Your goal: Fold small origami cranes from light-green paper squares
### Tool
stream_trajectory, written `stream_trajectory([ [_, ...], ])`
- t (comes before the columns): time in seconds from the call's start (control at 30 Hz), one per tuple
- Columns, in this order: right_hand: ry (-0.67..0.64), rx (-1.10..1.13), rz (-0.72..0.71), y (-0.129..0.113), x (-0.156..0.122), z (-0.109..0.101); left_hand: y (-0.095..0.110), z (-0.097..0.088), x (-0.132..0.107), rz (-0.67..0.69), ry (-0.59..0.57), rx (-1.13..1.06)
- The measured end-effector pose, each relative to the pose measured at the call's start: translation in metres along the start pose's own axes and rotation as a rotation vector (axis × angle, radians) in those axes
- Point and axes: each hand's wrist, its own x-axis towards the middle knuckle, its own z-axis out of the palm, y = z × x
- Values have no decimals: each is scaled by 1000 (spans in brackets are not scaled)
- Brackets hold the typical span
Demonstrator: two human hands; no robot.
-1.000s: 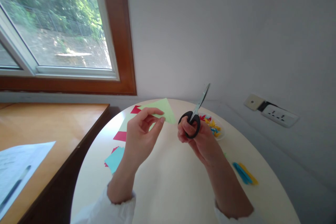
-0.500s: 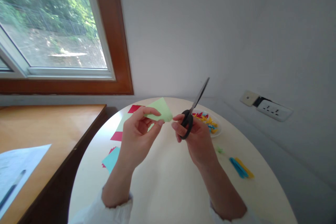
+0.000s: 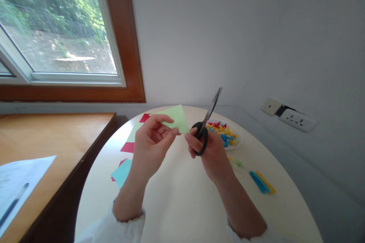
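Between the thumb and fingers of my left hand (image 3: 152,144) is a light green sheet of paper (image 3: 178,117), held up over the table with one corner pointing away from me. My right hand (image 3: 209,155) is closed round the black handles of a pair of scissors (image 3: 202,133). Their metal blades lie together and point up and away to the right. The right thumb and a fingertip also reach the paper's near right corner; whether they pinch it is hard to tell. Behind the right hand stands a white plate (image 3: 238,142) with small red, yellow and blue folded paper pieces.
Red and pale green sheets (image 3: 127,147) and a blue square of paper (image 3: 121,174) lie left on the round table (image 3: 182,205). Blue and yellow strips (image 3: 259,182) and small green bits (image 3: 238,163) lie right. A wooden desk (image 3: 57,133) adjoins, bearing a printed sheet and pen.
My right hand has shifted slightly left and closer to the green paper, with the scissors. The paper has turned a little and looks flatter, more opened out. My left hand has barely moved.
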Motion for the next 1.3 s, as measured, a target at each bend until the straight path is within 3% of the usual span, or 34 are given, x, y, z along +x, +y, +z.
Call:
stream_trajectory([
  [0.23,-311,-37,14,8,0,-1,-2,-9,6,3,110,-44],
  [0.5,-538,-200,-6,11,-1,-1,-4,-19,11,47,224,-6],
  [0.93,-551,-282,96,5,-3,5,-2,-17,10,40,244,65],
  [1.3,-553,-283,92,6,-3,5,2,-14,9,23,251,91],
])
